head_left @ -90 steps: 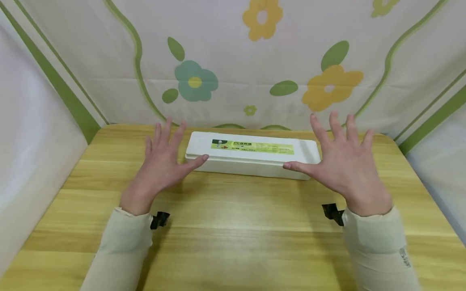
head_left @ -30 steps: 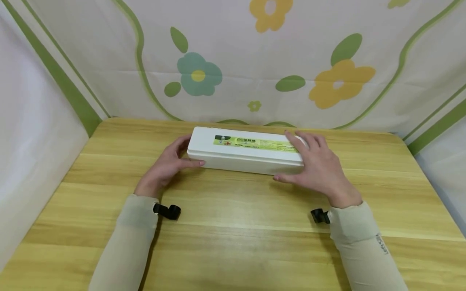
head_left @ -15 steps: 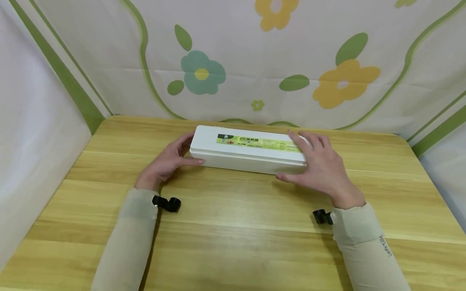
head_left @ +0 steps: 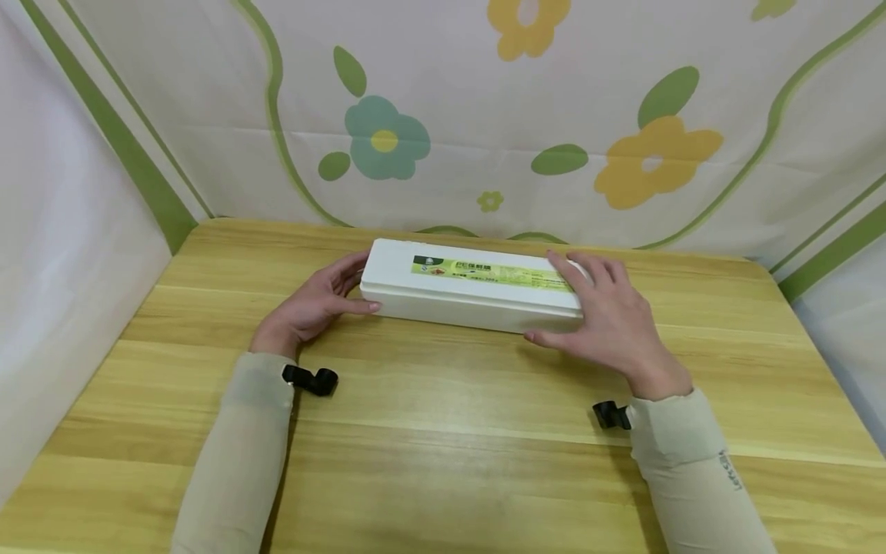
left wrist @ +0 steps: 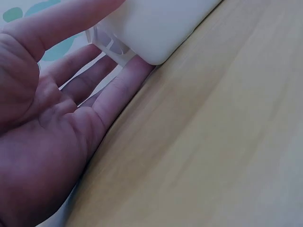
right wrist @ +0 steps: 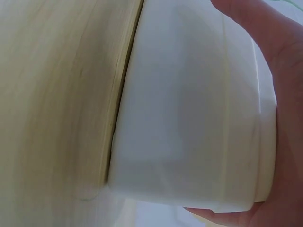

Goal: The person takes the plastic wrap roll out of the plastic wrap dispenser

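Observation:
A long white cling film box lies on the wooden table, with a green and yellow label on its lid. My left hand is around its left end, thumb along the front side and the other fingers reaching behind the end. In the left wrist view, those fingers go in low beside the box's corner, close to the table. My right hand grips the right end, fingers over the lid and thumb low on the front. The right wrist view shows the box's white side against the palm.
The wooden tabletop stretches in front of the box. A white curtain with printed flowers hangs just behind the table's back edge, and white cloth flanks the left side. Black camera mounts stick out from the sleeves.
Three seconds ago both hands hovered spread near the box; since then they have come down onto its two ends. Over the last half second the left hand has shifted slightly left; the box stays put.

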{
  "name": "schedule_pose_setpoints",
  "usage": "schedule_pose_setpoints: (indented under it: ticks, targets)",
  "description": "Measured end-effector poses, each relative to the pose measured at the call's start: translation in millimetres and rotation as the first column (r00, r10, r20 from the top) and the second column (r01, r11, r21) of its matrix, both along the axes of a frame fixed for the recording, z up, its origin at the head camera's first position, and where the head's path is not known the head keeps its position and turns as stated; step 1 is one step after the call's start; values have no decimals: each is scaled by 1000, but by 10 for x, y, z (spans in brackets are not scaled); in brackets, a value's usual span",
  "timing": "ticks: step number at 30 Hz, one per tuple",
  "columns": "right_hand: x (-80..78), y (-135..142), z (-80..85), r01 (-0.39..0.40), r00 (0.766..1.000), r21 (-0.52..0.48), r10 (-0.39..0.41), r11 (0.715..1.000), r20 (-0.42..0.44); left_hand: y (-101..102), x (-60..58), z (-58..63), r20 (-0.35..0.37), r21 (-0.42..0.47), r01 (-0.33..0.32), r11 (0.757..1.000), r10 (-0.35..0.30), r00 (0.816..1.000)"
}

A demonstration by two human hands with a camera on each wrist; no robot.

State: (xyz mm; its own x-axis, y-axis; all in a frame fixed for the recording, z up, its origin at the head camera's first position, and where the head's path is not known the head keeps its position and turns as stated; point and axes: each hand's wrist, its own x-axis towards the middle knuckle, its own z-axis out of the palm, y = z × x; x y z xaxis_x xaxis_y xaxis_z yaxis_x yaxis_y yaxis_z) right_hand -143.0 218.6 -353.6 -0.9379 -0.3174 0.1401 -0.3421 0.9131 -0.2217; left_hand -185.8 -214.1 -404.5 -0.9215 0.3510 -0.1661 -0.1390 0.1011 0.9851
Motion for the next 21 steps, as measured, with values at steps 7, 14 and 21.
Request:
schedule_pose_setpoints:
  ticks: [7,14,21]
  targets:
    - [-12,-10,-33,2,1000,-2,-2,1000,-25,-20,2,-16,7,19,-2,1000,2,1000]
    - [-24,-55,-43,-6,991,24,9,1000,-131,-22,5,-30,9,12,-9,1000,9,1000]
    - [-50,-193,0,-15,992,68,24,998,-127,-10,11,-16,3,-2,-6,1000,6,1000]
